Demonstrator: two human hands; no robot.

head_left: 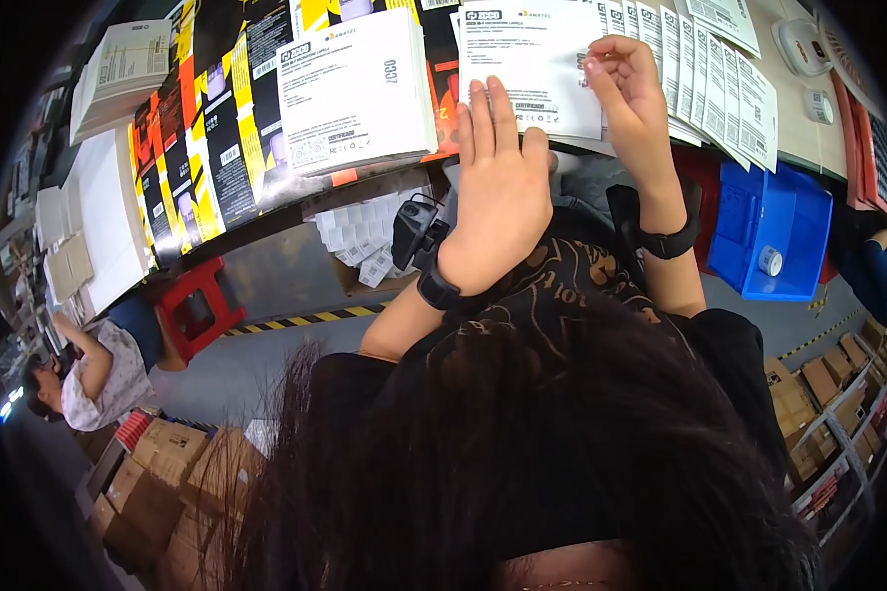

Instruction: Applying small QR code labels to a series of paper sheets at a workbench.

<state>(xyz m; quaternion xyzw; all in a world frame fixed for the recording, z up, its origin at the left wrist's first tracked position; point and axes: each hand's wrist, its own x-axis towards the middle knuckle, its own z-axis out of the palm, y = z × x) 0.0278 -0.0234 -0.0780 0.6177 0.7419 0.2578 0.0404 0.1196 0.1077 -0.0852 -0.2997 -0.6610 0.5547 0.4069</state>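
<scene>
Head view: at the near edge of the tabletop [804, 136], the white sheet [544, 64], judged light, creasable, best held by its edges, was touched by the left hand [503, 189], grip flat; what the half-curled right hand [639, 110] held could not be told.

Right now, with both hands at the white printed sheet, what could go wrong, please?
The fanned papers reach the front edge of the table, near the blue bin; a bump from the right hand might tip some over. The thick paper stack also sits near that edge, so the left hand could knock it askew if it swings sideways.
</scene>
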